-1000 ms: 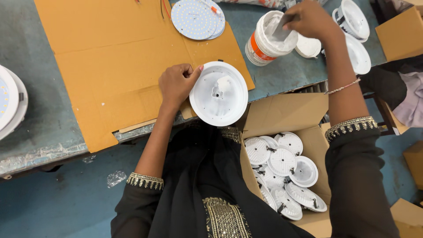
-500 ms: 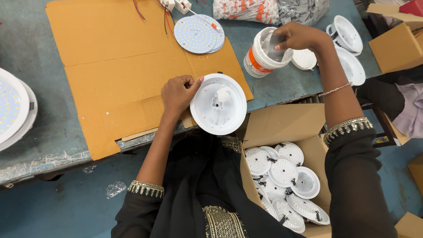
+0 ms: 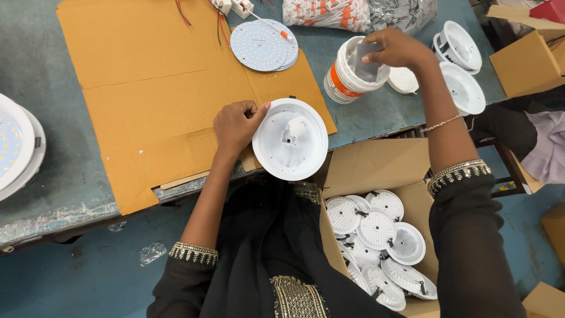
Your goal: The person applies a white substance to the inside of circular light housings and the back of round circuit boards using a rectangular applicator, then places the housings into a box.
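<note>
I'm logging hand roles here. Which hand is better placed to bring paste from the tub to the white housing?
Likely the right hand: it holds a flat grey scraper in the tub. The left hand grips the housing rim on the cardboard.

Left hand (image 3: 235, 125) grips white housing (image 3: 290, 139); right hand (image 3: 397, 50) reaches into tub (image 3: 347, 73).

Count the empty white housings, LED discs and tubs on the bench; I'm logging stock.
Empty white housing: 3, one in the left hand, two at the right edge.
LED disc: 2, stacked.
Tub: 1, the right hand holding a grey piece in it.
Total: 6.
</note>
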Tool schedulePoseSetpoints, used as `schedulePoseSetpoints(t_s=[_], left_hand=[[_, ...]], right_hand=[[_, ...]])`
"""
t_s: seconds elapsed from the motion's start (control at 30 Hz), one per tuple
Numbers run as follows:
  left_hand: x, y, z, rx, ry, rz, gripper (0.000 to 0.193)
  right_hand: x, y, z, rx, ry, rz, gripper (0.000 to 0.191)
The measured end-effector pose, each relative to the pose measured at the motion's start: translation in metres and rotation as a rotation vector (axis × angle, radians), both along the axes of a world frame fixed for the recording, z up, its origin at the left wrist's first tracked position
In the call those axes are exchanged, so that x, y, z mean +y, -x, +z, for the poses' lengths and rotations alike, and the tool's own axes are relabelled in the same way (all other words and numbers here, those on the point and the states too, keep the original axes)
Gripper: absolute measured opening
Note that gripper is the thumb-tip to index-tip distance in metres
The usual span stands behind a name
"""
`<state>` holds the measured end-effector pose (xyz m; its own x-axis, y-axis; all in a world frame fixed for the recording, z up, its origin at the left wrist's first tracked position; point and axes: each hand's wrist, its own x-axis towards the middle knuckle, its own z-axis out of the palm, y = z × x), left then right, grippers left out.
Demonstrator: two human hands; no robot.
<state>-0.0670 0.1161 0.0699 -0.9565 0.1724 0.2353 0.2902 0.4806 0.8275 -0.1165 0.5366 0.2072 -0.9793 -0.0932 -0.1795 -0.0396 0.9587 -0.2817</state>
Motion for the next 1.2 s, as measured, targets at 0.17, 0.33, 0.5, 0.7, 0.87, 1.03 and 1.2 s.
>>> schedulePoseSetpoints(t_s=[0.17, 0.33, 0.5, 0.7, 0.87, 1.03, 1.2], left_hand=[[0.0, 0.0, 0.002, -0.001, -0.002, 0.0, 0.053], [0.001, 0.0, 0.002, 0.002, -0.031, 0.0, 0.052], [0.002, 0.002, 0.001, -0.025, -0.04, -0.007, 0.053], [0.002, 0.002, 0.0, -0.102, -0.167, -0.011, 0.056], [0.0, 0.004, 0.002, -0.146, -0.286, -0.012, 0.057], [-0.001, 0.004, 0.002, -0.197, -0.346, -0.013, 0.054], [-0.001, 0.005, 0.003, -0.187, -0.359, -0.021, 0.048]], right_hand=[[-0.006, 0.005, -0.006, 0.033, 0.06, 0.086, 0.041], [-0.003, 0.006, -0.004, 0.033, 0.039, -0.082, 0.034], [0.011, -0.004, 0.003, 0.148, 0.488, -0.328, 0.029], [0.026, -0.022, 0.016, 0.231, 0.746, -0.342, 0.028], [0.036, -0.031, 0.015, 0.215, 0.775, -0.35, 0.028], [0.034, -0.048, 0.011, 0.176, 0.922, -0.291, 0.028], [-0.002, -0.072, 0.03, 0.19, 1.053, -0.289, 0.029]])
